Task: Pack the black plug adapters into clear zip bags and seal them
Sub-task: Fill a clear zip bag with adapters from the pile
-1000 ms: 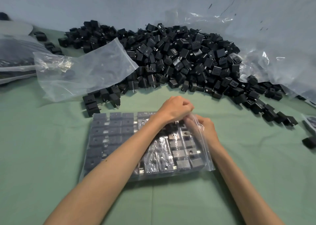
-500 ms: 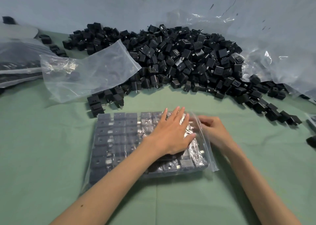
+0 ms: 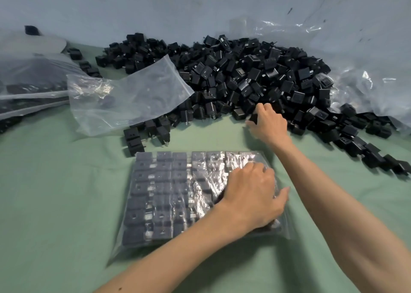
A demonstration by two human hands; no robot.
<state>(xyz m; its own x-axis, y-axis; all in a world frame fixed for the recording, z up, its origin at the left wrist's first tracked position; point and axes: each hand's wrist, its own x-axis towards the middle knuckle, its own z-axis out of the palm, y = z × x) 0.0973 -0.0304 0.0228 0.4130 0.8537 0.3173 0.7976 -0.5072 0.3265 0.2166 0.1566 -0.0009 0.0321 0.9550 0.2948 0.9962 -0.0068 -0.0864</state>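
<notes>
On the green cloth (image 3: 62, 203), centre | left hand (image 3: 251, 195) lies palm-down on the packed zip bag (image 3: 169, 192), fingers loosely bent, pinning its rows flat | right hand (image 3: 268, 123) pinches 1 adapter (image 3: 253, 117) at the pile (image 3: 244, 74) edge, probably to fill a gap | seal: cannot tell

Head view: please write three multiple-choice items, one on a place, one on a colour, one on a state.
1. Where is the right hand? A on the filled bag; B at the near edge of the adapter pile; C out of view.
2. What colour is the cloth? A green; B red; C white.
3. How is the filled bag? A flat under the left hand; B lifted in the air; C standing upright.
B: its fingers curl on an adapter there. A: the cloth looks green. A: the left hand presses it down.
</notes>
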